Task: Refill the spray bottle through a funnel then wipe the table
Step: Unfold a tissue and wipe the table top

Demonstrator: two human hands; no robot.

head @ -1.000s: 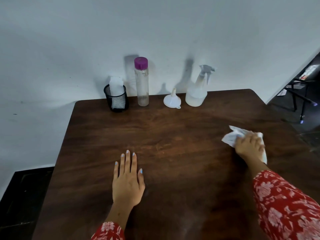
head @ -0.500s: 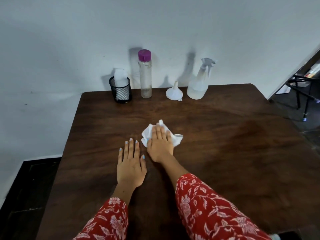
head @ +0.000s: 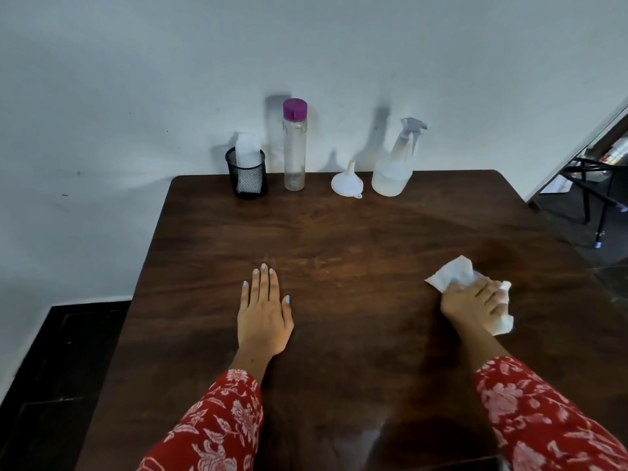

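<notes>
Two hands work the table (head: pixel 339 232): the right hand (head: pixel 475 302), at four o'clock, presses curled fingers on a white tissue (head: pixel 453 275), while the left hand (head: pixel 263 312) lies flat, fingers straight, holding nothing. At twelve o'clock the spray bottle (head: pixel 394 164) stands capped beside the upturned funnel (head: pixel 347 181), so refilling looks done and wiping seems underway.

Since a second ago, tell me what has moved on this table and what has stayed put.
The right hand swept the white tissue from the table's right side to the middle beside the left hand, then back out to the right, pressing it down throughout. The left hand stayed flat on the wooden table. The spray bottle, funnel, purple-capped bottle and mesh cup kept their places by the wall.
</notes>
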